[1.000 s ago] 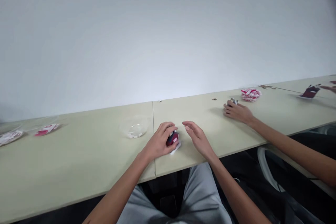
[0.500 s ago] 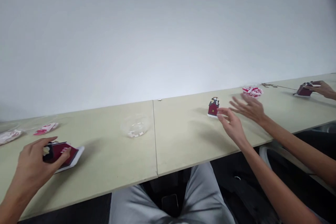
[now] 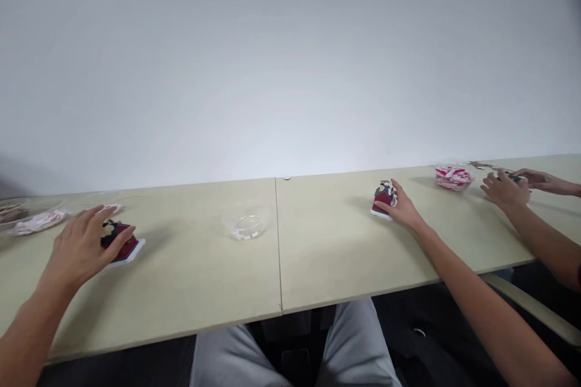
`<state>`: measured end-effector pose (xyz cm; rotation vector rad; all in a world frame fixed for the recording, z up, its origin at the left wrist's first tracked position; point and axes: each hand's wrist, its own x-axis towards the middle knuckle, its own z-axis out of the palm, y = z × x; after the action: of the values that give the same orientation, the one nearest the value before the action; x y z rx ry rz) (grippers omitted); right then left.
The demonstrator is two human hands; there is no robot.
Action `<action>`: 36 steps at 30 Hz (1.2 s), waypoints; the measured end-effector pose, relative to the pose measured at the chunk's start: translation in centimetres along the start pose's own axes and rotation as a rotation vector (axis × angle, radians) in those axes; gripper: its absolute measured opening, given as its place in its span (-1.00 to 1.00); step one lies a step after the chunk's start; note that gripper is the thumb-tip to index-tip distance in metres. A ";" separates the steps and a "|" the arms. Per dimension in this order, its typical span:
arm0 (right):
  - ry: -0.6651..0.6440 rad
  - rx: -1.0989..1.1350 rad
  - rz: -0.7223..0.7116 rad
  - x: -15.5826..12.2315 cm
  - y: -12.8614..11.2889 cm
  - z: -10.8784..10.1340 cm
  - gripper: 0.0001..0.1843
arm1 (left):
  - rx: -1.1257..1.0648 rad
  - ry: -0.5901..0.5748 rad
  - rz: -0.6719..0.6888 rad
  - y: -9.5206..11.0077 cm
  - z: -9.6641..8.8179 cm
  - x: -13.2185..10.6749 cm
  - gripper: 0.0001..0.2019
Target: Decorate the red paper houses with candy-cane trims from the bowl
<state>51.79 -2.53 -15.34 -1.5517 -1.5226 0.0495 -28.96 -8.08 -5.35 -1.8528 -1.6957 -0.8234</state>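
My left hand is closed around a small dark red toy house with a white base, over the left part of the table. Its thumb lies across the front, and the fingers hide the house's left side. Farther right, my right hand grips a second small dark red house with a dark roof, small figures on top and a white base. My thumb is low on its side and the fingers are behind it. Between my hands stands a clear round plastic bowl with some small white pieces inside.
At right, a tub of red and white pieces stands near a co-worker's hands, which are at a partly hidden dark object. Bowls with pink-white pieces and brown pieces sit far left. A seam splits the table.
My right hand has closed on the right house, which now leans slightly. A co-worker's hand has moved right, away from beside it. My left hand has turned its house a little. The view has shifted.
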 end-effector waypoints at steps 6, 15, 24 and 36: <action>-0.057 -0.002 0.043 -0.2 -0.4 0.0 0.09 | -0.075 0.134 0.019 10.6 0.0 2.8 -0.54; -0.237 0.059 -0.017 -3.9 -8.1 1.7 0.04 | -0.284 -1.108 0.321 27.0 5.2 8.5 -0.81; -0.314 0.249 -0.014 -8.0 -15.1 4.4 0.13 | -0.174 -1.212 0.294 27.6 7.9 8.6 -0.88; -0.308 0.433 0.094 -9.7 -15.9 5.7 0.13 | -0.093 -1.257 0.276 27.4 7.8 8.5 -0.80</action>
<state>33.98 -10.33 -14.20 -1.3010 -1.5429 0.6563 -0.54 0.47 -3.55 -2.8377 -1.8936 0.5653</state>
